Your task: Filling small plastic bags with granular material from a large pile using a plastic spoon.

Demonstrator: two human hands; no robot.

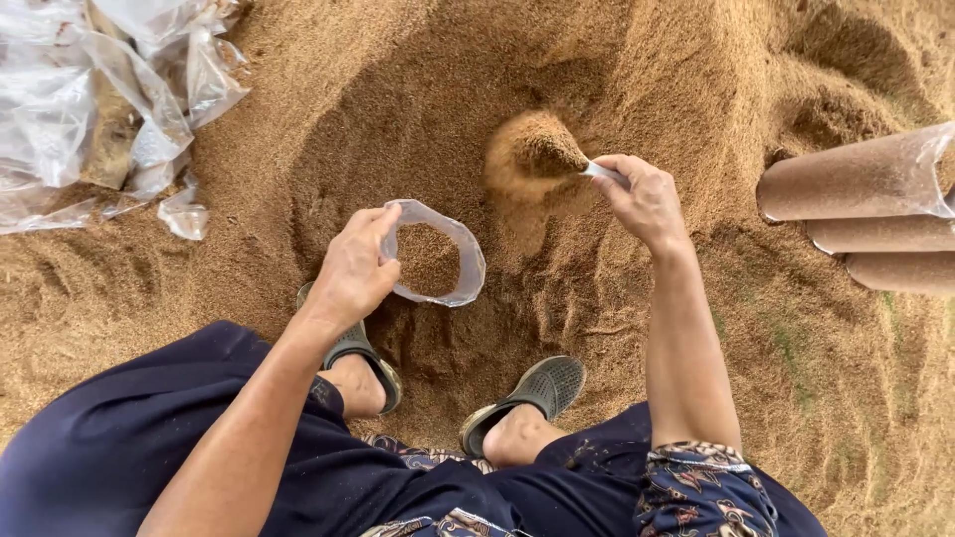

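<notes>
Sawdust heap (557, 328) fills nearly the whole view, brown and loose, with a scooped hollow at centre far and ridges running off to the right. I'm crouched on it: dark blue trousers (149, 438) along the near edge, grey perforated clogs (542, 390) planted in the sawdust just near of the hollow.

Far left: pile of empty clear plastic bags (90, 99), crumpled, lying on the heap, well apart from both hands.

Right edge: three packed bags (856, 179), cylinder-shaped, stuffed with sawdust, lying on their sides and stacked near to far, touching each other. Plastic wrap visible on the farthest one.

Centre: open clear bag (433, 254), mouth up, already holding sawdust inside; fill level not clear from here. It sits in the hollow, just far of the left clog.

Left hand (353, 268) is closed on the left rim of that bag, thumb and fingers pinching the plastic, keeping the mouth open.

Right hand (647, 204) is clamped on the handle of a small scoop (537, 154), heaped with sawdust. Scoop sits just far-right of the bag mouth, apart from it. Loose sawdust is blurring off below the scoop. Only the handle stub shows pale; the bowl is buried under the load.
</notes>
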